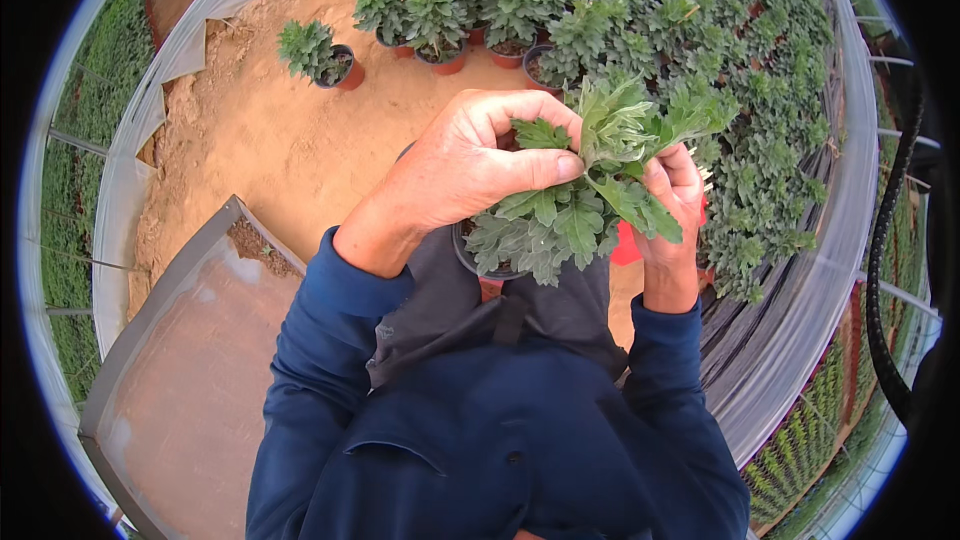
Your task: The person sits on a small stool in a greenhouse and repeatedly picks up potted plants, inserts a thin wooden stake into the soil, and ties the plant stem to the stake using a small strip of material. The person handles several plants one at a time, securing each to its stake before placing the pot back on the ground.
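A potted leafy plant, resembling a chrysanthemum, stands in front of my lap, its dark-rimmed pot partly hidden by leaves. My left hand pinches a pale green shoot near the plant's top between thumb and fingers. On the other side my right hand has its fingers curled around leaves of the same plant, thumb against a leafy stem. The right fingertips are partly covered by foliage. Something red with pale thin sticks shows behind the right hand.
Several potted plants stand on bare soil ahead, thickening into a dense bed at the right. One pot stands apart, its plant leaning left. A grey-rimmed tray or cart lies at the left. Plastic sheeting borders the right; a black cable hangs there.
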